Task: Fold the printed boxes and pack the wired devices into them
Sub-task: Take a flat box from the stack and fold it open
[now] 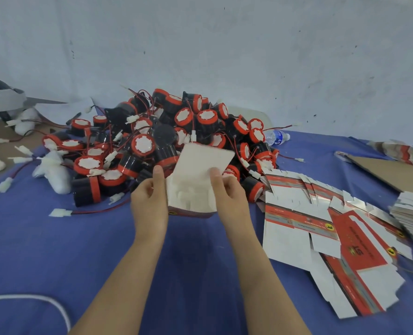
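The half-formed printed box [195, 175] sits at the centre of the view, held just above the blue-covered worktop [55, 250], with both hands grasping it. The left hand [150, 201] clasps its left wall, thumb upright along the edge. The right hand [229, 197] pinches the right wall, thumb pressed on the white inside. The lid flap stands up and leans toward 1 o'clock, so the mouth opens toward the person. The pale folds inside are blurred; they look like tucked flaps, though I cannot be sure.

What matters next is the heap of wired devices [166, 131], directly at 12 o'clock from the box and just beyond its raised flap. The black-and-red drums lie at all angles, with wires tangled across them. Both hands are close to the heap. The left thumb looks slightly nearer a loose drum at 11 o'clock, so that hand is probably better placed to pick (the right one steadying the box). The flat printed blanks [321, 228] are fanned out at 3 to 4 o'clock.
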A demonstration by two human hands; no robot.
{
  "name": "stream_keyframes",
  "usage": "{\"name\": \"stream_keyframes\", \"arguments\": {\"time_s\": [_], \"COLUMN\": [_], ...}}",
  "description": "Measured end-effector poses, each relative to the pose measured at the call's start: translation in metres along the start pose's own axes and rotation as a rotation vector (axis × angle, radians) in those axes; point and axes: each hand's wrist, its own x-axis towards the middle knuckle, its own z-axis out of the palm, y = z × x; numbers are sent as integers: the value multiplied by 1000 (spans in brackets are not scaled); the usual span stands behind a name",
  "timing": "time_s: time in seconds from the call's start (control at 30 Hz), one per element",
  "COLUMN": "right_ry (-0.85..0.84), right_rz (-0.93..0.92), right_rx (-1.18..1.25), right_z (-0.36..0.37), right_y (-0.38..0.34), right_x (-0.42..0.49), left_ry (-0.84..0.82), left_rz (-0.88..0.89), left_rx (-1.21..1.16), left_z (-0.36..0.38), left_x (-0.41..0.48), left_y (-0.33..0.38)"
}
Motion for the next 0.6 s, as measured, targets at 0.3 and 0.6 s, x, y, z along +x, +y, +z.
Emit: {"name": "stream_keyframes", "arguments": {"time_s": [0.3, 0.6], "right_ry": [-6, -95], "right_rz": [161, 330], "right_rx": [104, 580], "right_z": [4, -15], "right_y": [0, -2], "right_x": [-3, 8], "left_ry": [-397, -434], "left_rz": [-188, -294], "left_rx": [-383, -332], "left_z": [13, 5], "left_x": [-16, -5], "left_y": [16, 11]}}
